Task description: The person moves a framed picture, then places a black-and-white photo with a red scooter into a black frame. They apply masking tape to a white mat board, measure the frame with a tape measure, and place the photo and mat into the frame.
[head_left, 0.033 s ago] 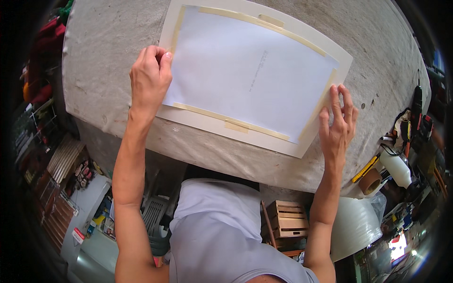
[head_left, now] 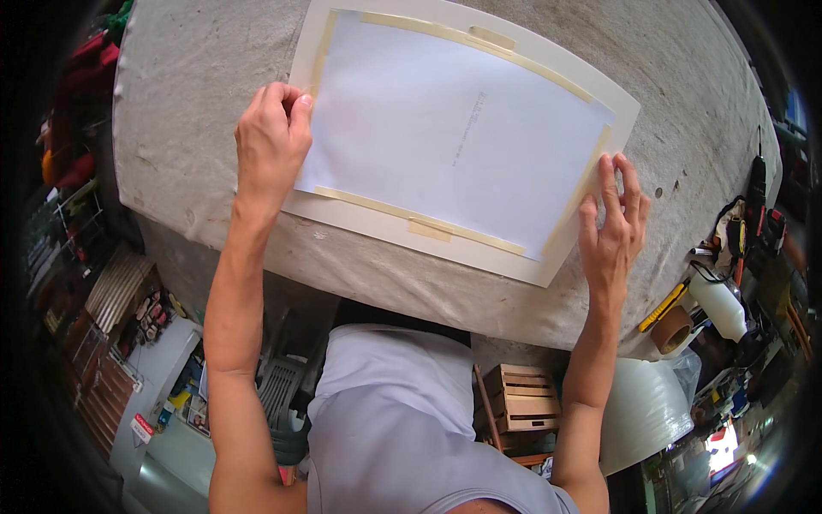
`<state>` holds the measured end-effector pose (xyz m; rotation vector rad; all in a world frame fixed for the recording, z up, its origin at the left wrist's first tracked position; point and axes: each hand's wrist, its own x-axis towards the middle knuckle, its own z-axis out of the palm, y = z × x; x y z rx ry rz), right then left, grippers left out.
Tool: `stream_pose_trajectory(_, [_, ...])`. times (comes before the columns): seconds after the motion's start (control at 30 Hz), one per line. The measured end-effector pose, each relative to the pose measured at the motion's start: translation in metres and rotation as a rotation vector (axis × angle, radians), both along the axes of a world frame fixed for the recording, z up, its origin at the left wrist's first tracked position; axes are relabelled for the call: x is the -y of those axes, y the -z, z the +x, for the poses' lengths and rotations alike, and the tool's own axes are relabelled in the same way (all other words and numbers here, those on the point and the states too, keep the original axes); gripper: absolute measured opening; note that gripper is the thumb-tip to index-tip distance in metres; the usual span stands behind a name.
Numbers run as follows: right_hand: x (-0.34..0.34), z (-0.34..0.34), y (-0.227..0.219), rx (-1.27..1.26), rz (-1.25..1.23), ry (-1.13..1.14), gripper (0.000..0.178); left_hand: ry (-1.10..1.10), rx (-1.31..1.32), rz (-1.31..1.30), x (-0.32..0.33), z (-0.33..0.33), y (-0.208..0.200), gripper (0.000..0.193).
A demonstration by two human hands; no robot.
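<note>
A white sheet of paper (head_left: 428, 128) with a faint line of print lies on a larger off-white mat board (head_left: 360, 224). Strips of pale masking tape (head_left: 411, 218) run along its edges, with a short crosswise piece on the near and far sides. The board sits slightly askew on the cloth-covered table. My left hand (head_left: 272, 141) is closed on the board's left edge, thumb on top and fingers curled. At the right edge, my right hand (head_left: 615, 218) rests with fingers stretched and apart, fingertips touching the board near the tape.
The table's grey cloth (head_left: 197, 111) is wrinkled and stained. Along its right edge lie a yellow utility knife (head_left: 664, 307), a brown tape roll (head_left: 671, 330), a white bottle (head_left: 719, 307) and a dark power tool (head_left: 757, 193). A wooden crate (head_left: 522, 398) stands below.
</note>
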<state>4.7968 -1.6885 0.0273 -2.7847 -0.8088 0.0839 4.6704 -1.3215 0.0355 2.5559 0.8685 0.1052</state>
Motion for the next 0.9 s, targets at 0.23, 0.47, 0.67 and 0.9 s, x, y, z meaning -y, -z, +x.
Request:
stream_pose_trajectory(0.23, [-0.014, 0.004, 0.0, 0.046, -0.13, 0.019, 0.063, -0.02, 0.008, -0.068, -0.005, 0.007, 0.001, 0.017])
stream_pose_trajectory(0.47, [-0.083, -0.004, 0.023, -0.003, -0.028, -0.184, 0.103, 0.018, 0.034, -0.09, -0.008, 0.005, 0.002, 0.016])
stream_pose_trajectory(0.67, [-0.128, -0.013, 0.025, -0.079, -0.016, -0.235, 0.105, 0.008, 0.058, -0.138, -0.01, 0.005, 0.001, 0.016])
stream_pose_trajectory(0.9, [-0.165, -0.017, 0.026, -0.074, 0.028, -0.291, 0.102, -0.009, 0.106, -0.176, -0.009, 0.004, 0.003, 0.015])
